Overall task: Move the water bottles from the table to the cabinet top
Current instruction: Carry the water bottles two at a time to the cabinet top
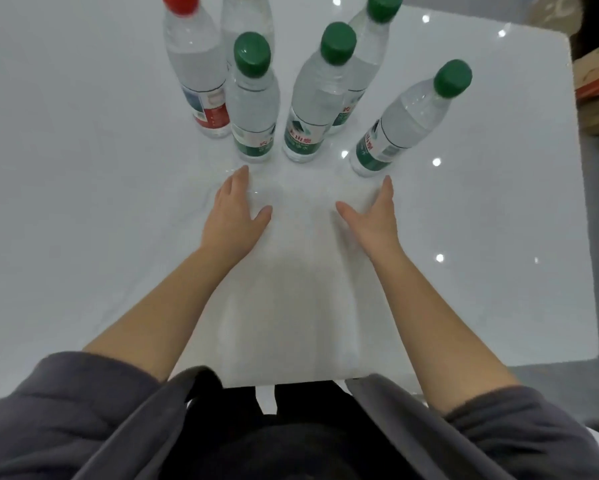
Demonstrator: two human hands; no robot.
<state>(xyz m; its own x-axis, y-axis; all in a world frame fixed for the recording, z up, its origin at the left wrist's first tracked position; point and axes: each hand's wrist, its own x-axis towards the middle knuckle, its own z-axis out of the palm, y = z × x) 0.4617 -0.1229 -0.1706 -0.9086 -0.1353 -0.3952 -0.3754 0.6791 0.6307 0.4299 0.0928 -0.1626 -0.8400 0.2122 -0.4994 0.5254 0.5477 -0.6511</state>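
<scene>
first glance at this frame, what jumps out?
Six upright water bottles cluster at the far side of the glossy white table. Four have green caps, and the red-capped bottle at the far left stands out. Just short of them, the left hand and right hand reach forward with straight fingers, holding nothing.
</scene>
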